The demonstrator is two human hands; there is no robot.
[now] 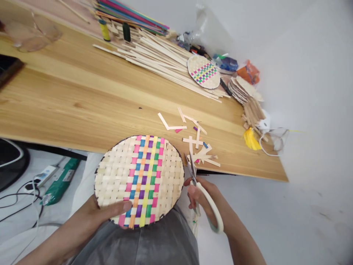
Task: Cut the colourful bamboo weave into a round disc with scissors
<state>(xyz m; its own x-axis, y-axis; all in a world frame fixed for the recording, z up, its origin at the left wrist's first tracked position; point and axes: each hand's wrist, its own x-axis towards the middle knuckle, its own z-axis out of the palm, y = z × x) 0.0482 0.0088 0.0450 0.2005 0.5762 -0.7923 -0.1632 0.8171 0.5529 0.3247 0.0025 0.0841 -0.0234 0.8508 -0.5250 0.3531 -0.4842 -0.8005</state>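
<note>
My left hand [114, 209] grips the lower left edge of an oval woven fan panel [113, 173], its thumb lying across the front. The weave is pale, with a band of pink, blue, orange, purple, yellow and green strips down the middle and a dark line round the rim. At the panel's right edge my right hand [201, 193] is closed on scissors [209, 206] with white handles. Their blades point up and away, slightly parted, beside the rim. Part of the right hand's fingers hides behind the handle.
Cut strip scraps [202, 156] lie on the wooden table [82, 103] just beyond the scissors. Long pale strips [162, 62], a smaller woven oval [204, 71], a stack of pale ovals [242, 90] and a yellow bundle [251, 139] sit farther back. Cables and a power strip [41, 178] are at lower left.
</note>
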